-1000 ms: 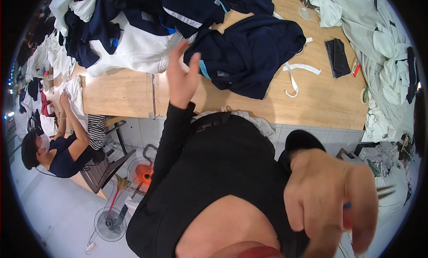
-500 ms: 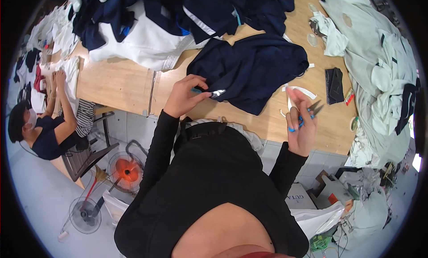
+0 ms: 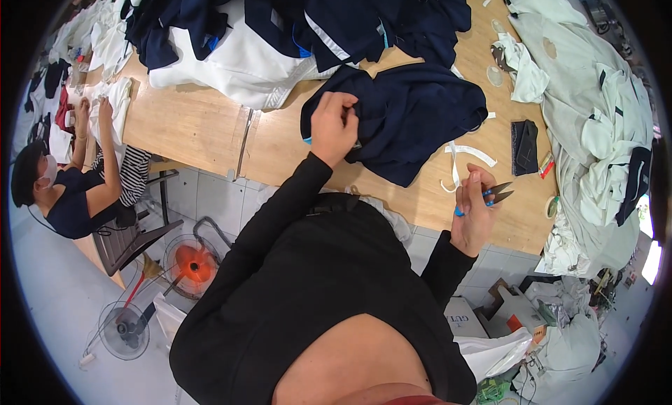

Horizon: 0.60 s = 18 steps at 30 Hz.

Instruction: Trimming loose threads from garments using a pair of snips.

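Note:
A dark navy garment [image 3: 420, 122] lies bunched on the table in front of me. My left hand [image 3: 334, 129] is over its left part, fingers curled and pinching at the cloth; the fingertips are partly hidden. A small light-blue edge of the garment shows beside the wrist. In my right hand [image 3: 476, 209], at the table's front edge, is a pair of scissors [image 3: 498, 194] with blue handles. Their blades point right, slightly parted, away from the garment. White curved fabric strips [image 3: 470, 153] lie between the garment and the scissors.
Navy clothes [image 3: 350, 27] and a white garment [image 3: 231, 69] are heaped at the back. Pale cloth [image 3: 588, 125] covers the right side. A dark folded piece [image 3: 523, 147] and a tape roll [image 3: 553, 207] lie nearby. Left, another person [image 3: 77, 188] sits near an orange fan [image 3: 194, 265].
My left hand has moved up and right over the navy garment, and the shiny label by its fingers is now mostly covered. My right hand with the scissors has dropped slightly toward me.

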Tool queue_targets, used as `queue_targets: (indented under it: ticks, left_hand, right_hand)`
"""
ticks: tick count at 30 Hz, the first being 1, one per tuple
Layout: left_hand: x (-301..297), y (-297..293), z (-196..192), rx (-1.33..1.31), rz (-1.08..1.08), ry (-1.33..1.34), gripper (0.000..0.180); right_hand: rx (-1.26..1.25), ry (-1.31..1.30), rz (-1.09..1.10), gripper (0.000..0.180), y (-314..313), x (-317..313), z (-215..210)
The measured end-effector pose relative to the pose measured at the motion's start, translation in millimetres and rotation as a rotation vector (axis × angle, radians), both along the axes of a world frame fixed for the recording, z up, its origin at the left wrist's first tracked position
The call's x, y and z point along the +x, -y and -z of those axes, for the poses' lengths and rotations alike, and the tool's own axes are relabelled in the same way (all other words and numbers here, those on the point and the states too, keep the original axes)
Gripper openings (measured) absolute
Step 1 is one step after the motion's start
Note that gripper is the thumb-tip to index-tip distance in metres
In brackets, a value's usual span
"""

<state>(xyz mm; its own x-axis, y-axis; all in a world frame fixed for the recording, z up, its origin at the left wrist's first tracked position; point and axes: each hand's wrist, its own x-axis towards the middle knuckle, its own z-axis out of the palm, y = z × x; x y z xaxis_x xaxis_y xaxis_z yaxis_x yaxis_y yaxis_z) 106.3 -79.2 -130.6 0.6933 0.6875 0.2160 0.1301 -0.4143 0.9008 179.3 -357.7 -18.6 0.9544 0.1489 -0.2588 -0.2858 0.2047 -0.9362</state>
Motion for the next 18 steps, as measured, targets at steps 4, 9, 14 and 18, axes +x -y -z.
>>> queue_targets:
  ticks: [4,9,14,18]
  left_hand:
    - [14.0,-30.6,-6.4,0.216,0.043,0.052,0.032]
    - [63.8,-64.0,12.1,0.529,0.728,0.065,0.035]
    - [58.8,-82.7,7.8,0.530,0.798,-0.120,0.022]
    - [5.3,-87.4,-62.8,0.346,0.821,-0.138,0.013]
  right_hand:
    - [-0.132,-0.019,0.011,0.020,-1.3,-1.8,21.4]
    - [-0.394,0.233,-0.673,0.038,-87.3,4.2,45.3]
    - [-0.777,0.607,-0.715,0.029,-121.6,-2.0,86.1]
    - [-0.634,0.608,-0.810,0.014,-80.7,6.5,37.4]
